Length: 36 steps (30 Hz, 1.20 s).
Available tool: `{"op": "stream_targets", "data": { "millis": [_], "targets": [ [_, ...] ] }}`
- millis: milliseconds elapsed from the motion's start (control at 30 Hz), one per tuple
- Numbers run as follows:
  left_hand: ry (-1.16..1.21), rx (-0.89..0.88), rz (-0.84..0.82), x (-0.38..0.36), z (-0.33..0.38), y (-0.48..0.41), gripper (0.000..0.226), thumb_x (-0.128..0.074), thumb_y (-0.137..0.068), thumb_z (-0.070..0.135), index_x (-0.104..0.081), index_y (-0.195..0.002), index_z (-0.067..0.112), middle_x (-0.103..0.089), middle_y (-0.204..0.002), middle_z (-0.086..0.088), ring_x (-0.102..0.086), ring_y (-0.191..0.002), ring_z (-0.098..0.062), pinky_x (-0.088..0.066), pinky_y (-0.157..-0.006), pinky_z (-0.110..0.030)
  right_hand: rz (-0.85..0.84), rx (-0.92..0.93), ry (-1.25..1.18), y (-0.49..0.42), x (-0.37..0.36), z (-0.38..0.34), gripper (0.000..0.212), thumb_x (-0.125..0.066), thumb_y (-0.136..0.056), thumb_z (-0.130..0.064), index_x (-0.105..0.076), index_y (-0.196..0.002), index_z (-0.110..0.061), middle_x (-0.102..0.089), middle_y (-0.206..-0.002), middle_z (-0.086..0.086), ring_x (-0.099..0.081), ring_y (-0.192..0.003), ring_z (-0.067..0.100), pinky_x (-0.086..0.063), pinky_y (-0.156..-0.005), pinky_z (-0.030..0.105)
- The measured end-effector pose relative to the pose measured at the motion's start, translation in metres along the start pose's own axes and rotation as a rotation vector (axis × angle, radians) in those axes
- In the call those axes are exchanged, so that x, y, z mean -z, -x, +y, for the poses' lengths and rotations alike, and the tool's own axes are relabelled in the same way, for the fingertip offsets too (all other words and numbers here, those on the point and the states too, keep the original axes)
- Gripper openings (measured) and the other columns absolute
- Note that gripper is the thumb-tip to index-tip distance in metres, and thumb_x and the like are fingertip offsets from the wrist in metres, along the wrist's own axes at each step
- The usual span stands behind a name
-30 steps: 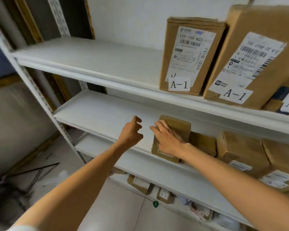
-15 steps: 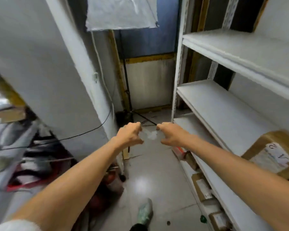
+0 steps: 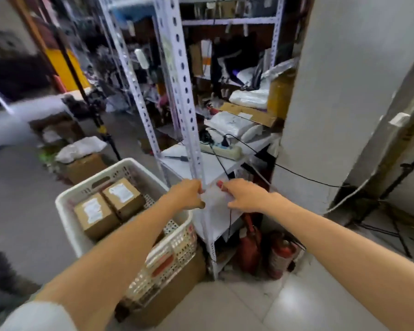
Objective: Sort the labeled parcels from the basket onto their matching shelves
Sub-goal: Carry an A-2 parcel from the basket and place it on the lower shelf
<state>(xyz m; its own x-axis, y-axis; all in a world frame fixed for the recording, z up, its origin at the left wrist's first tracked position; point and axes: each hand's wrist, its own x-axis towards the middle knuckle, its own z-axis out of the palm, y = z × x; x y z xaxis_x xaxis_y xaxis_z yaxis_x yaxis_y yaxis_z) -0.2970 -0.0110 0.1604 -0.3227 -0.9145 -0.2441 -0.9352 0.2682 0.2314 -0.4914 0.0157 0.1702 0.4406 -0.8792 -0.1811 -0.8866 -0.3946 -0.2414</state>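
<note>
A white perforated basket point(image 3: 91, 177) stands at the lower left on a cardboard box. Inside it lie two brown parcels with white labels, one nearer point(image 3: 95, 217) and one farther point(image 3: 122, 195). My left hand point(image 3: 187, 193) hovers over the basket's right rim, fingers curled, holding nothing. My right hand point(image 3: 245, 194) hangs beside it in front of a low white shelf point(image 3: 210, 168), fingers loosely bent and empty. The two hands are a short gap apart. The sorting shelves with the A-1 labels are out of view.
A white perforated rack post point(image 3: 179, 91) rises just beyond my hands. A power strip point(image 3: 221, 149) and black cables lie on the low shelf. Two red fire extinguishers point(image 3: 263, 249) stand below. A grey pillar point(image 3: 332, 91) is at right. Boxes point(image 3: 84, 163) clutter the floor at left.
My view has swung left from the sorting shelves, past the aisle, to the basket. My right hand left the parcel on the shelf; both hands now hover empty near the basket.
</note>
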Motion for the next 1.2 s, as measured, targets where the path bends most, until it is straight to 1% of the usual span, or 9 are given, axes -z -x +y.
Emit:
{"op": "stream_targets", "data": {
  "millis": [267, 367, 467, 600, 700, 767, 900, 1067, 1200],
  "targets": [
    [0.083, 0.315, 0.007, 0.006, -0.162, 0.05, 0.039, -0.074, -0.077, 0.032, -0.054, -0.106, 0.014, -0.059, -0.096, 0.0, -0.058, -0.088, -0.021, -0.051, -0.073, -0.037, -0.108, 0.248, 0.074, -0.125, -0.011, -0.113, 0.045, -0.06, -0.089, -0.02, -0.048, -0.13, -0.006, -0.053, -0.127, 0.013, -0.052, -0.114, 0.03, -0.047, -0.092, 0.045],
    [0.138, 0.381, 0.047, 0.006, -0.208, 0.055, 0.041, -0.076, -0.076, 0.031, -0.051, -0.107, 0.02, -0.048, -0.088, 0.006, -0.049, -0.082, -0.017, -0.041, -0.067, -0.03, -0.144, 0.288, 0.092, -0.164, -0.019, -0.14, 0.039, -0.06, -0.087, -0.015, -0.049, -0.122, -0.002, -0.055, -0.119, 0.019, -0.054, -0.106, 0.034, -0.047, -0.09, 0.048],
    [0.165, 0.438, 0.048, 0.003, -0.246, 0.05, 0.035, -0.076, -0.076, 0.032, -0.049, -0.095, 0.021, -0.057, -0.096, -0.001, -0.052, -0.083, -0.019, -0.043, -0.067, -0.029, -0.164, 0.297, 0.101, -0.206, -0.03, -0.157, 0.037, -0.061, -0.086, -0.016, -0.051, -0.119, -0.004, -0.055, -0.117, 0.016, -0.054, -0.104, 0.032, -0.048, -0.087, 0.046],
    [0.219, 0.502, 0.032, -0.009, -0.286, 0.045, 0.034, -0.074, -0.077, 0.032, -0.051, -0.096, 0.016, -0.06, -0.1, -0.004, -0.057, -0.088, -0.022, -0.045, -0.067, -0.032, -0.208, 0.278, 0.076, -0.255, -0.05, -0.17, 0.037, -0.062, -0.085, -0.017, -0.051, -0.118, -0.005, -0.055, -0.118, 0.016, -0.055, -0.105, 0.032, -0.049, -0.089, 0.046],
    [0.25, 0.562, -0.021, -0.022, -0.309, 0.045, 0.033, -0.072, -0.076, 0.031, -0.056, -0.098, 0.013, -0.062, -0.098, -0.005, -0.058, -0.087, -0.022, -0.05, -0.071, -0.035, -0.277, 0.293, 0.088, -0.284, -0.067, -0.178, 0.026, -0.062, -0.084, -0.016, -0.05, -0.106, -0.007, -0.055, -0.108, 0.017, -0.056, -0.098, 0.035, -0.05, -0.075, 0.039],
    [0.29, 0.62, -0.039, -0.03, -0.324, 0.044, 0.036, -0.073, -0.077, 0.031, -0.058, -0.104, 0.013, -0.061, -0.102, -0.003, -0.058, -0.091, -0.021, -0.051, -0.075, -0.034, -0.323, 0.313, 0.121, -0.305, -0.076, -0.181, 0.022, -0.061, -0.083, -0.015, -0.048, -0.099, -0.009, -0.054, -0.103, 0.014, -0.056, -0.091, 0.031, -0.042, -0.064, 0.036],
    [0.392, 0.735, -0.027, -0.043, -0.348, 0.037, 0.04, -0.073, -0.079, 0.031, -0.057, -0.112, 0.014, -0.061, -0.11, -0.002, -0.059, -0.098, -0.02, -0.052, -0.085, -0.036, -0.381, 0.37, 0.114, -0.353, -0.092, -0.186, 0.034, -0.059, -0.084, -0.016, -0.051, -0.115, -0.005, -0.058, -0.113, 0.012, -0.058, -0.099, 0.028, -0.052, -0.083, 0.045],
    [0.503, 0.849, -0.059, -0.067, -0.362, 0.024, 0.044, -0.072, -0.08, 0.029, -0.056, -0.117, 0.014, -0.061, -0.115, -0.004, -0.059, -0.103, -0.022, -0.051, -0.091, -0.041, -0.493, 0.4, 0.144, -0.4, -0.126, -0.186, 0.037, -0.059, -0.085, -0.015, -0.05, -0.12, -0.006, -0.056, -0.118, 0.013, -0.057, -0.102, 0.028, -0.051, -0.086, 0.045],
    [0.569, 0.893, -0.12, -0.106, -0.362, 0.01, 0.044, -0.071, -0.08, 0.031, -0.055, -0.119, 0.017, -0.06, -0.117, -0.003, -0.057, -0.105, -0.022, -0.049, -0.087, -0.037, -0.615, 0.411, 0.207, -0.412, -0.172, -0.175, 0.042, -0.059, -0.085, -0.014, -0.049, -0.124, -0.004, -0.056, -0.124, 0.016, -0.056, -0.109, 0.032, -0.051, -0.091, 0.046]
  ]
}}
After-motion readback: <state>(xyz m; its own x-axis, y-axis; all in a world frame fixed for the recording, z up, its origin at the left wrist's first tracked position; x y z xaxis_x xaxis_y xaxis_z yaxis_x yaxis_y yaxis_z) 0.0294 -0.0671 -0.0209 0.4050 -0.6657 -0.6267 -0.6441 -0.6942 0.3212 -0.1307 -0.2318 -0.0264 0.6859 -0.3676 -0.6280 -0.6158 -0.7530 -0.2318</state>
